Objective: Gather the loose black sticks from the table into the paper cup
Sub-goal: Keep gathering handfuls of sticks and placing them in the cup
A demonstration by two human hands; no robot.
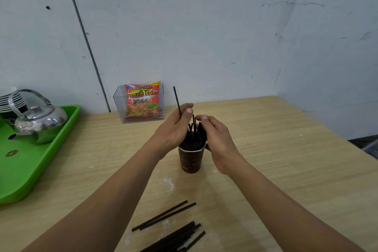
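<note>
1. While most of the work sits at the middle of the pale wooden desk (266, 149), its left edge carries a bright green plastic tray (41, 159) with a shiny steel kettle (38, 122) and a stack of white cups (10, 98).
2. Against the wall at the back edge stands a clear plastic box (139, 102) holding a red French-fries snack packet (143, 101).
3. Left of centre, the left hand (176, 129) pinches a single thin black stick (177, 100) between thumb and fingers, held nearly upright above and just left of the cup mouth.
4. At the centre stands the dark brown paper cup (191, 159), upright, already bristling with black sticks (194, 135).
5. On the cup's right side, the right hand (216, 139) is loosely cupped around the standing bundle near the rim; whether it truly grips them I cannot tell.
6. Along the near edge lies a heap of loose black sticks (173, 229), well apart from the cup.
7. Judged from this, one stick is being inserted; the next move calls for lowering its tip into a gap, then reaching back for the heap.
</note>
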